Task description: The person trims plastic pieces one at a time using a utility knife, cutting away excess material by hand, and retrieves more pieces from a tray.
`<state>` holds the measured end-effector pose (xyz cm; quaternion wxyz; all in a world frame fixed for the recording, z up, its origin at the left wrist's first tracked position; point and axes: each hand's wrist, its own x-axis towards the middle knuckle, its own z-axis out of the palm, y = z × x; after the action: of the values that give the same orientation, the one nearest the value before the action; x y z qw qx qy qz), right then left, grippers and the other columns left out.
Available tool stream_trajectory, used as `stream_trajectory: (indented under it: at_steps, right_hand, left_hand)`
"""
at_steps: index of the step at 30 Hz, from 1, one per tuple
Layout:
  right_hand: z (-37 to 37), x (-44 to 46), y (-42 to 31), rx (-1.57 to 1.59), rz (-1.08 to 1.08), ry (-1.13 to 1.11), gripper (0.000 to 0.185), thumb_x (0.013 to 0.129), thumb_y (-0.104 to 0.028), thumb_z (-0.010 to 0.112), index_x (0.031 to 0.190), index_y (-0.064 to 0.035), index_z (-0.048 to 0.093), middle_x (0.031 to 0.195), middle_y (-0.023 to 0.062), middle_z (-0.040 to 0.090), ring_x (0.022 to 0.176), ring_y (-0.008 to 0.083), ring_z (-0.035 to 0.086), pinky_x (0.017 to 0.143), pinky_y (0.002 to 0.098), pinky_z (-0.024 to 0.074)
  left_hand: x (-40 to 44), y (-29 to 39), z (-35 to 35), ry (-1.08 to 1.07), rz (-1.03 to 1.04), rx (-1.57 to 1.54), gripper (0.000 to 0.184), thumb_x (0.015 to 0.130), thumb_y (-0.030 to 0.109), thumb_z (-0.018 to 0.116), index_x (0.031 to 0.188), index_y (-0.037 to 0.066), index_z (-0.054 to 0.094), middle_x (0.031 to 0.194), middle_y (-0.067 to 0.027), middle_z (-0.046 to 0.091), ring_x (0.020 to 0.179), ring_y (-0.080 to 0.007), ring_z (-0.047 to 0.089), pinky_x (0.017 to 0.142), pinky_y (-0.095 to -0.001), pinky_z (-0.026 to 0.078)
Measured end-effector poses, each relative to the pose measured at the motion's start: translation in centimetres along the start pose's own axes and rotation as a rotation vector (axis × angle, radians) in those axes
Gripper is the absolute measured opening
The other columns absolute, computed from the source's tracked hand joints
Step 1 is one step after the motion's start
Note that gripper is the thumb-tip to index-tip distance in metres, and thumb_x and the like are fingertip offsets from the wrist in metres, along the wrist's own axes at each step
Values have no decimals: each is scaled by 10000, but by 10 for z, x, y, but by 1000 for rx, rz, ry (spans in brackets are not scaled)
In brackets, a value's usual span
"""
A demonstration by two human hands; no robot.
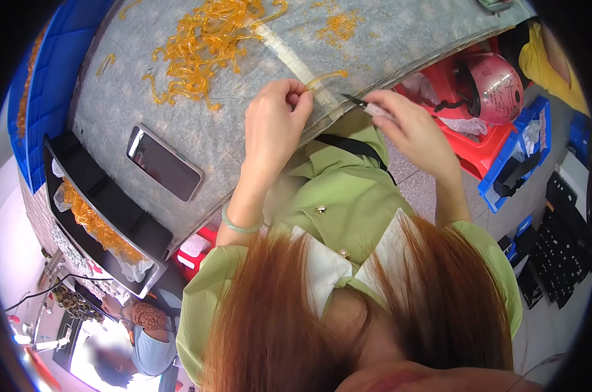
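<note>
My left hand (276,121), its thumb and index finger pinched together, holds one end of a thin amber plastic strip (330,75) over the table's front edge. To its right my right hand (416,130) is closed round a small knife (376,111) with a light handle. Its dark blade points left, just short of the strip and apart from it. Behind my left hand lies a tangled pile of similar amber strips (208,46). A scatter of small amber bits (340,27) sits to the right of the pile.
A phone (164,162) lies on the grey table (227,140). Left are a blue bin (54,85) and a black tray (106,196) with bagged amber pieces. Right of the table are a red stool (482,153), a pink helmet (495,88) and a blue crate (524,153). Another person sits lower left.
</note>
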<state>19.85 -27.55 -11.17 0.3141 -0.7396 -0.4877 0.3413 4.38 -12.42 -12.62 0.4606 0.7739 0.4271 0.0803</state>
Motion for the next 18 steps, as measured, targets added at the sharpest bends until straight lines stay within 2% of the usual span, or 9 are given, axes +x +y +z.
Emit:
stream_trajectory:
  at_steps: [3,4,7,10,13,18]
  right_hand:
    - [21,1,-15,-131,23,87,237,859,-104,522,1092,-66,530,942,132,560,789,352,598,676,421,490]
    - [28,3,-13,-175,-44,140,269,850,-96,529,1119,-97,532,925,114,555,712,345,602,604,420,503]
    - [37,10,-15,-205,-54,153,291,843,-86,535,1133,-107,542,892,103,550,687,333,603,575,409,504]
    - [36,11,-17,-201,-30,114,330,848,-55,528,1171,-120,548,912,95,559,725,295,599,605,384,481]
    - [37,13,-13,-210,-94,151,287,831,-68,542,1114,-109,575,865,90,549,662,317,603,563,402,506]
    - [37,14,-13,-198,-98,164,293,828,-63,543,1115,-111,577,854,92,546,659,314,603,562,401,505]
  left_hand:
    - [2,0,4,8,36,66,145,770,154,624,801,12,616,720,-116,589,636,-265,568,608,-366,457]
    - [3,0,4,15,49,86,142,769,154,623,795,15,613,713,-115,586,636,-270,567,605,-370,456]
    - [3,0,4,10,35,80,139,762,154,626,786,18,607,702,-114,578,638,-269,565,600,-373,454]
    - [4,-1,5,12,47,71,137,763,151,624,787,18,605,706,-113,577,641,-269,564,597,-371,453]
    - [3,-1,5,10,54,72,134,764,148,622,789,18,604,708,-113,576,642,-270,562,596,-369,453]
    - [3,-1,4,5,53,65,136,762,147,623,789,15,602,712,-114,576,640,-270,560,596,-368,452]
